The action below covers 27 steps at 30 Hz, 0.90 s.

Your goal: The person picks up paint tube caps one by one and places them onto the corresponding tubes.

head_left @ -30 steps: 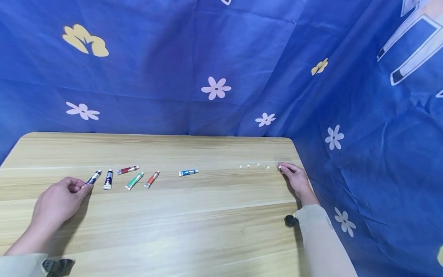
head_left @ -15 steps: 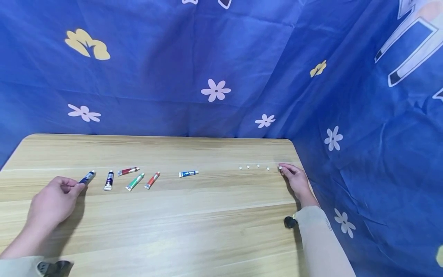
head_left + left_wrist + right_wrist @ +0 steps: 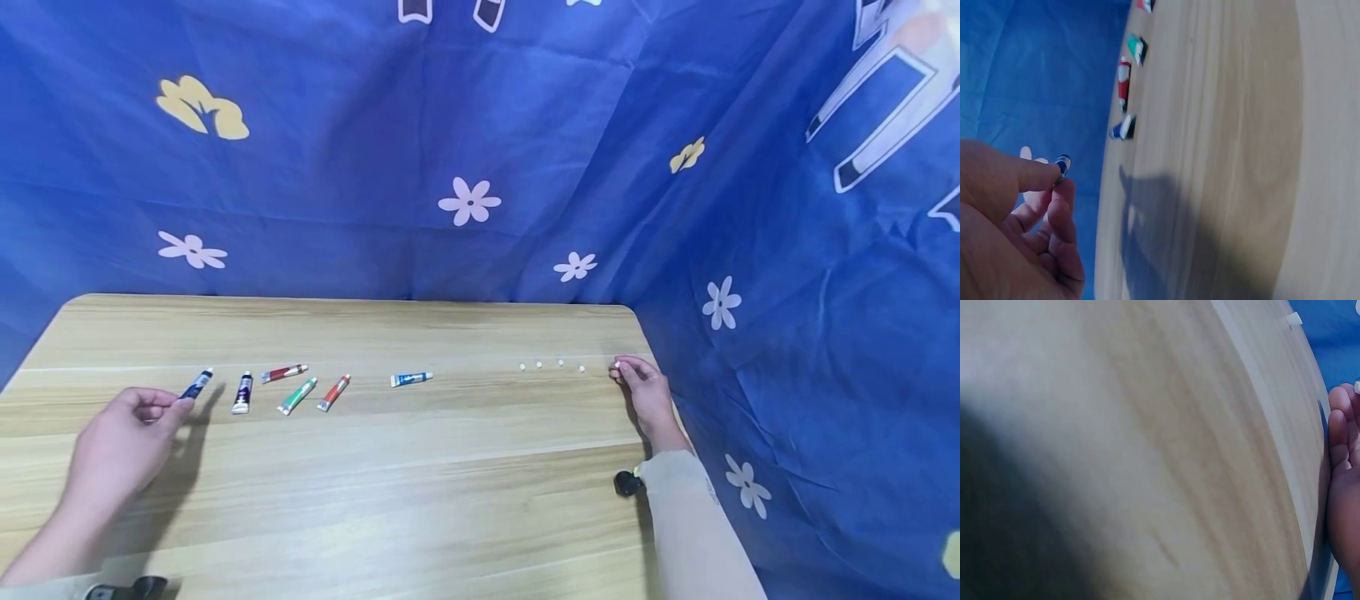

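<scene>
Between thumb and fingers, my left hand [image 3: 129, 435] pinches a dark blue paint tube [image 3: 197, 384], cap end pointing up and away. The hand's shadow falls apart from it on the table, so the tube seems lifted. In the left wrist view the tube [image 3: 1063, 165] shows only its end past the fingertips. A dark purple tube [image 3: 242, 393] lies just right of this hand. At the far right, my right hand [image 3: 649, 400] pinches a small white cap [image 3: 617, 364]. In the right wrist view this hand [image 3: 1346, 487] is partly cut off by the edge.
Right of the purple tube lie a dark red tube [image 3: 285, 373], a green tube [image 3: 297, 396] and an orange-red tube [image 3: 333, 393]. A blue tube [image 3: 411, 379] lies farther along. Several white caps [image 3: 561, 362] form a row near the right hand. Blue curtain [image 3: 337, 208] borders the table [image 3: 420, 500].
The left hand moved left with its tube, then slightly back right and up. The right hand has raised the white cap and drawn it slightly right. The view tilted up a little.
</scene>
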### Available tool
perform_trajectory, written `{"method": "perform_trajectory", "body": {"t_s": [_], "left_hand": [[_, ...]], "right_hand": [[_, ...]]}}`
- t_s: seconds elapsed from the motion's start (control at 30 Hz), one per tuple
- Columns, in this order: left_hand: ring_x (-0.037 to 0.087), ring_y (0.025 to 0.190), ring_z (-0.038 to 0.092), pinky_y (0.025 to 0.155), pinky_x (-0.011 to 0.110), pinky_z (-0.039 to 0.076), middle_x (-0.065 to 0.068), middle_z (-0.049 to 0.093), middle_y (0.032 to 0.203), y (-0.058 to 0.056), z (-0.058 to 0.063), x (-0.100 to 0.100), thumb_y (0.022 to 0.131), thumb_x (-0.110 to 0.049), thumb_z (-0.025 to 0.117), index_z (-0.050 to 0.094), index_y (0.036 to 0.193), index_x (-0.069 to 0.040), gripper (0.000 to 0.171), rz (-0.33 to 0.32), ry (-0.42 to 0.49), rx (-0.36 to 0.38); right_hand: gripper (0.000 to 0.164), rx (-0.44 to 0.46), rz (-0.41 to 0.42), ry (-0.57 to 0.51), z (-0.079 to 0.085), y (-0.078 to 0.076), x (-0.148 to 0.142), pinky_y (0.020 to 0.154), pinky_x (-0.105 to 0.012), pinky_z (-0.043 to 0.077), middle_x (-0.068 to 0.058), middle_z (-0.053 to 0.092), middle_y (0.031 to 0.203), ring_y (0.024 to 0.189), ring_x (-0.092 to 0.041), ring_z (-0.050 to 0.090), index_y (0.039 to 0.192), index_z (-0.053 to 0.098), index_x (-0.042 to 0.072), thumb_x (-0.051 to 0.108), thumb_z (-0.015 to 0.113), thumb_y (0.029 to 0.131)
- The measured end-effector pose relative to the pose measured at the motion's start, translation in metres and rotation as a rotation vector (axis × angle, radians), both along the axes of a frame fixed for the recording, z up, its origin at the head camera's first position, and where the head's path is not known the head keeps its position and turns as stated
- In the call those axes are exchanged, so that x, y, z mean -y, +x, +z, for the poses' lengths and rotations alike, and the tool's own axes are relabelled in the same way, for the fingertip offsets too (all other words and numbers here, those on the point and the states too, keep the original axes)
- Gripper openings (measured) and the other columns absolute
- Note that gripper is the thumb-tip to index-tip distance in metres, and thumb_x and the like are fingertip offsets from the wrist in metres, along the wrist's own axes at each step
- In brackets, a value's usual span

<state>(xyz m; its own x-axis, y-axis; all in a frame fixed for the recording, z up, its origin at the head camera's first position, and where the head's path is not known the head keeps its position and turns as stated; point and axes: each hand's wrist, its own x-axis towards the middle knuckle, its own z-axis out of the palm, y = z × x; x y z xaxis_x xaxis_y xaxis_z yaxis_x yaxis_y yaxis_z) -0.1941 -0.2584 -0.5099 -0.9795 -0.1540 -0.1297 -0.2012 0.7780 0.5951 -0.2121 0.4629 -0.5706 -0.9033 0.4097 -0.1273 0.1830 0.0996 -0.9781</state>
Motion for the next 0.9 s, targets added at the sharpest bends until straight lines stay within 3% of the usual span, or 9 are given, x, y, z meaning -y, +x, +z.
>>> {"method": "perform_trajectory", "body": {"t_s": [0.17,0.27,0.4,0.5,0.7,0.9], "left_hand": [[-0.006,0.069,0.051,0.075,0.039,0.039,0.019,0.075,0.103,0.007,0.004,-0.009,0.112,-0.042,0.059,0.062,0.126,0.002,0.047,0.012,0.029,-0.013],[-0.009,0.068,0.050,0.073,0.037,0.039,0.014,0.077,0.100,0.011,0.010,-0.015,0.112,-0.043,0.059,0.062,0.127,0.002,0.047,0.020,0.056,-0.014],[-0.003,0.066,0.055,0.065,0.031,0.041,-0.011,0.072,0.087,0.018,0.013,-0.023,0.112,-0.044,0.059,0.061,0.128,0.000,0.047,0.030,0.110,-0.011],[0.005,0.060,0.059,0.057,0.030,0.044,-0.029,0.063,0.079,0.024,0.009,-0.033,0.112,-0.043,0.060,0.060,0.127,-0.003,0.043,0.022,0.178,-0.030],[0.013,0.061,0.063,0.050,0.032,0.045,-0.024,0.068,0.081,0.035,0.004,-0.056,0.111,-0.039,0.063,0.060,0.123,-0.007,0.035,0.000,0.294,-0.039],[0.013,0.064,0.063,0.052,0.032,0.047,-0.020,0.068,0.084,0.042,0.005,-0.068,0.110,-0.042,0.064,0.061,0.123,-0.009,0.035,0.030,0.302,-0.006]], "right_hand": [[0.037,-0.023,-0.026,-0.044,-0.001,0.001,0.003,0.087,-0.014,0.059,0.011,0.078,0.095,0.089,-0.002,0.073,0.138,0.060,-0.015,0.012,0.059,0.112],[0.029,-0.051,-0.058,-0.100,-0.002,0.001,0.003,0.084,-0.015,0.059,0.010,0.077,0.092,0.085,-0.002,0.072,0.130,0.065,-0.011,0.011,0.058,0.112],[0.015,-0.103,-0.102,-0.198,-0.002,0.002,0.001,0.081,-0.018,0.059,0.007,0.077,0.089,0.082,-0.005,0.071,0.115,0.068,0.000,0.008,0.056,0.112],[0.016,-0.118,-0.096,-0.202,-0.003,0.001,-0.001,0.081,-0.018,0.059,0.007,0.077,0.092,0.084,-0.005,0.072,0.115,0.066,0.002,0.010,0.053,0.113],[0.019,-0.112,-0.103,-0.198,-0.001,-0.003,-0.001,0.081,-0.017,0.060,0.009,0.078,0.091,0.083,-0.004,0.073,0.122,0.062,-0.001,0.014,0.052,0.114],[0.029,-0.102,-0.065,-0.291,0.004,0.001,-0.002,0.081,-0.017,0.055,0.007,0.073,0.094,0.086,-0.005,0.067,0.135,0.055,-0.003,0.017,0.048,0.116]]}}
